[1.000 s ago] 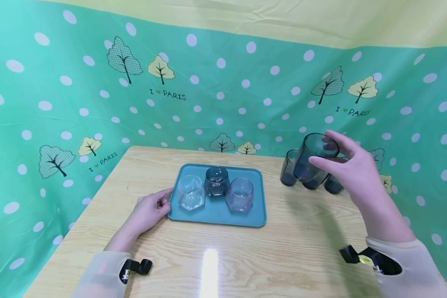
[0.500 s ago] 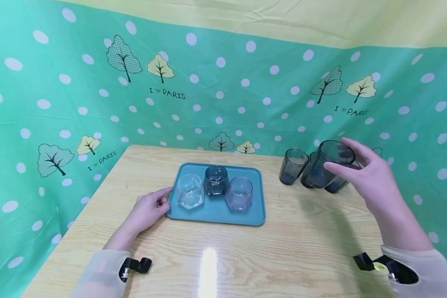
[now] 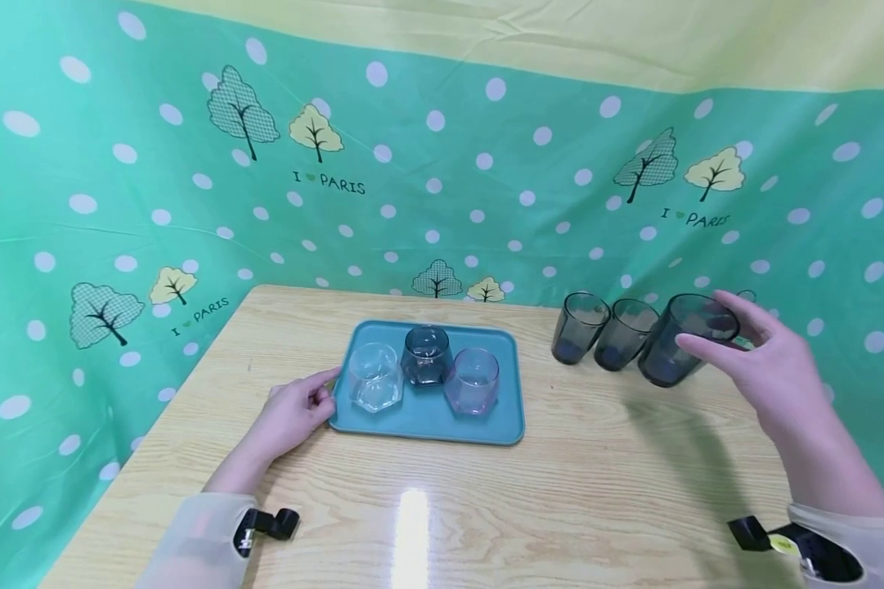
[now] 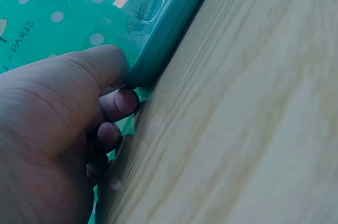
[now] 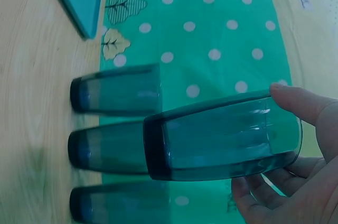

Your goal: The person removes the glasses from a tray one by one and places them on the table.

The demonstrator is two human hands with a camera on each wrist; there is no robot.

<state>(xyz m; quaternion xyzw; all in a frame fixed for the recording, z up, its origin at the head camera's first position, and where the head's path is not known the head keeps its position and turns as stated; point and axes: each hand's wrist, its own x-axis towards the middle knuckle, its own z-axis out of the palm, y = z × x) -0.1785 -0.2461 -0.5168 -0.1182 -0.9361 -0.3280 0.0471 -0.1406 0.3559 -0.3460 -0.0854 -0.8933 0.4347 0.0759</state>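
Observation:
My right hand (image 3: 776, 364) grips a tall, smoky dark drinking glass (image 3: 670, 348) near its rim, thumb on one side and fingers on the other. In the right wrist view this glass (image 5: 222, 139) is raised in front of three matching glasses standing on the table. Two of them show plainly in the head view, a left glass (image 3: 581, 327) and a middle glass (image 3: 624, 337); the third is hidden behind the held one. My left hand (image 3: 290, 417) holds the left edge of a blue tray (image 3: 419, 425); in the left wrist view the thumb (image 4: 108, 65) is at its corner.
On the tray stand three short faceted tumblers: a clear one (image 3: 375, 380), a dark grey one (image 3: 428, 360) and a pinkish one (image 3: 474, 384). The wooden table (image 3: 545, 499) reaches back to a green dotted curtain (image 3: 427, 196).
My right hand has carried the dark glass rightward and lower, past the standing glasses, uncovering the left and middle ones. The left hand and tray have stayed in place.

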